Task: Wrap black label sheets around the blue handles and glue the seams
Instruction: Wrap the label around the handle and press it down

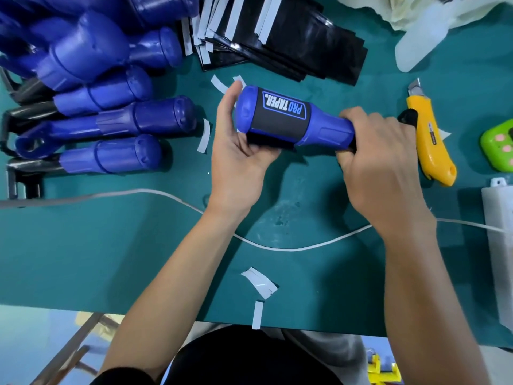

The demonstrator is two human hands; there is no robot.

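Observation:
A blue handle (319,132) lies sideways above the green table, held in both hands. A black label sheet (280,118) printed "PRO TAPER" is wrapped round its thick end. My left hand (238,145) cups that thick end from below, thumb up beside the cap and fingers curled under the label's lower edge. My right hand (377,165) grips the narrow end, fingers closed round it. A stack of black label sheets (280,43) with white backing strips lies at the back. Several bare blue handles (111,118) are piled at the left.
A yellow utility knife (427,140) lies just right of my right hand. A white cable (155,193) crosses the green table (83,245). Peeled white backing strips (259,282) are scattered near the front edge. A green gadget (499,145) and a white box (499,245) sit at the right.

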